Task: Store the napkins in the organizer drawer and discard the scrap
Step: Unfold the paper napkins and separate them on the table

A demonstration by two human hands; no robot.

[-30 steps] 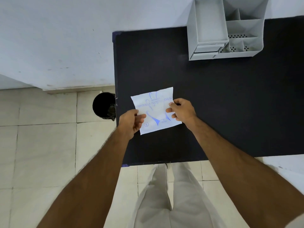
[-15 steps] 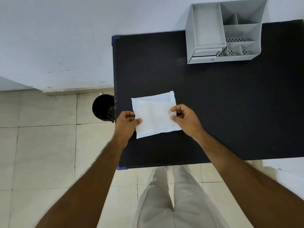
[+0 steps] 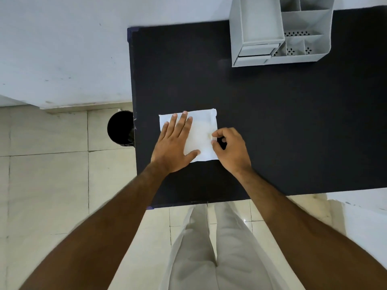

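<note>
A white square napkin lies flat on the black table, plain side up, near the table's left front. My left hand rests flat on the napkin's left half with its fingers spread. At the napkin's right edge, my right hand pinches the paper between thumb and forefinger. The grey organizer stands at the table's far right; its small drawer at the lower left front is shut or nearly so.
A black round bin stands on the tiled floor against the table's left edge, close to the napkin. Behind the table is a white wall. My legs in light trousers show below the table's front edge.
The napkin, first held with its blue print upward, was turned plain side up and laid on the table. My left hand moved from gripping its left edge to pressing flat on it.
</note>
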